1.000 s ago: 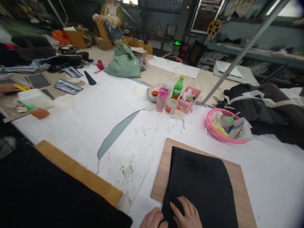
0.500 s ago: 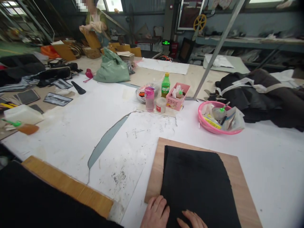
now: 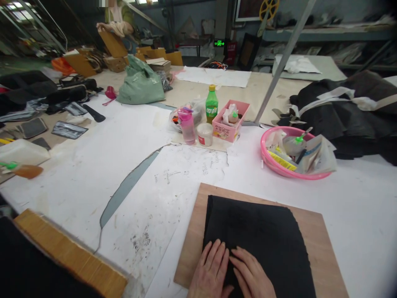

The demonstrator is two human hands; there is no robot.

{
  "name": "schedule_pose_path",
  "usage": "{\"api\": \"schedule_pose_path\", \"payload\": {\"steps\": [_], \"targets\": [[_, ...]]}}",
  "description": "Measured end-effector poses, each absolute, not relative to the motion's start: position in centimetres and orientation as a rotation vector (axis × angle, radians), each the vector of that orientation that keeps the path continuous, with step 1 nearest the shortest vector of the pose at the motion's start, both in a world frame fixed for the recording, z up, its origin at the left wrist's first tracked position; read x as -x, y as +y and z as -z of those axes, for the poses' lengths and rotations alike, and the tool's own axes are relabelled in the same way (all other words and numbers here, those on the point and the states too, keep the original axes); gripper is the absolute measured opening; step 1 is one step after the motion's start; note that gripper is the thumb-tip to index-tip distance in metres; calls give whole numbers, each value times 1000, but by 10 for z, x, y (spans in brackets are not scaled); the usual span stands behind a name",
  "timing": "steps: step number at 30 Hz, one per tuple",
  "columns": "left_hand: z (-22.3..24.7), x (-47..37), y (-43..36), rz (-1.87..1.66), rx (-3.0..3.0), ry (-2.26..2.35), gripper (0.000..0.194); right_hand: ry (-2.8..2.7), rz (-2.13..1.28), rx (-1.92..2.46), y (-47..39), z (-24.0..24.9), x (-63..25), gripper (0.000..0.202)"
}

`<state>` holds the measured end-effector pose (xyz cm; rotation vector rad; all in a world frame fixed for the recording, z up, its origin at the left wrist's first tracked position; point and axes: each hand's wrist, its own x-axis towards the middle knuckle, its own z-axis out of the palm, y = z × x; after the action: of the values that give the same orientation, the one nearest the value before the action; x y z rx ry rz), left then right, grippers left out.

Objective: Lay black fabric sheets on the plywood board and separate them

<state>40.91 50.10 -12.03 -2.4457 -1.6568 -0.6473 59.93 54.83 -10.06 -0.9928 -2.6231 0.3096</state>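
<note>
Your left hand (image 3: 211, 267): palm down, fingers straight and set close together, laid on the black sheet (image 3: 260, 231); flat contact, no grip showing. Your right hand (image 3: 252, 275): just beside it, fingers extended with a slight bend, tips down on the same sheet and angled in toward the left hand's fingertips; it too rests rather than grasps.

Black sheet runs under both your hands, reaching ahead of the fingertips and out past the right hand's outer side. Edge to the right of your right hand looks ragged. Beneath it, a wooden board (image 3: 190, 252), its bare margin visible left of your left hand, ahead of both hands, and right of your right.

Well to the left of your left hand: a yellow-brown strip (image 3: 71, 252), dark material (image 3: 31, 269) along its near side. Ahead of your hands, beyond the board: pink bottle (image 3: 187, 130), jar (image 3: 205, 135), green bottle (image 3: 211, 103) and pink box (image 3: 226, 131), grouped closely. Ahead and right of your right hand: pink basket (image 3: 287, 171) with packets inside; past it, a dark bundle (image 3: 335, 120) wrapped with pale straps. Far ahead-left of your left hand: green bag (image 3: 141, 85).
</note>
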Motion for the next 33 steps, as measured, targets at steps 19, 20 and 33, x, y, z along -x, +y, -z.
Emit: {"api": "schedule_pose_path", "payload": {"steps": [19,20,33], "targets": [[165,-420,505,665,2220,-1523,26,-2780,-262,956,751,102,-594,34],[165,-420,506,659,2227,-1529,27,-2673,-190,1115,771,100,-598,33],[172,-421,504,624,2195,-1539,28,-2670,-288,994,759,94,-561,32]]}}
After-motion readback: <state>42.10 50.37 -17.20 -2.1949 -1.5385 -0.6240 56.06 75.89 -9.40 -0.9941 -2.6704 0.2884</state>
